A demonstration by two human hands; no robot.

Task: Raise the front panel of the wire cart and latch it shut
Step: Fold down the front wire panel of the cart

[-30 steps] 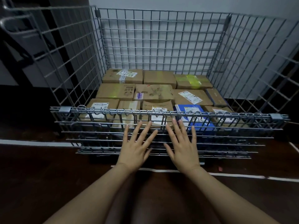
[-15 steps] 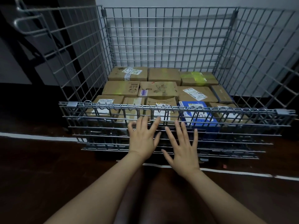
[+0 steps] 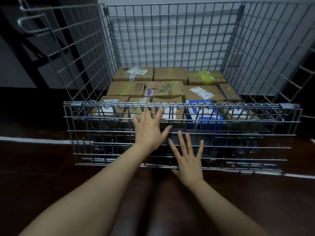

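Note:
The wire cart [image 3: 170, 40] stands in front of me with tall mesh walls at the back and both sides. Its front panel [image 3: 238, 138] hangs folded down from the hinge rail [image 3: 221, 105] at mid height. My left hand [image 3: 150, 130] lies on the upper part of that panel, fingertips curling at the wires just under the rail. My right hand [image 3: 189, 159] hovers lower, near the panel's bottom edge, fingers spread and holding nothing. Whether it touches the wires I cannot tell.
Several cardboard parcels [image 3: 163, 89] and a blue box [image 3: 204, 111] fill the cart floor. A handle loop [image 3: 27, 24] sticks out from the left wall's top. White floor lines [image 3: 34, 140] cross the dark floor on either side.
My left hand has moved up to the panel's top wires and its fingertips have begun to curl. My right hand has dropped toward the panel's lower edge. The view has come closer.

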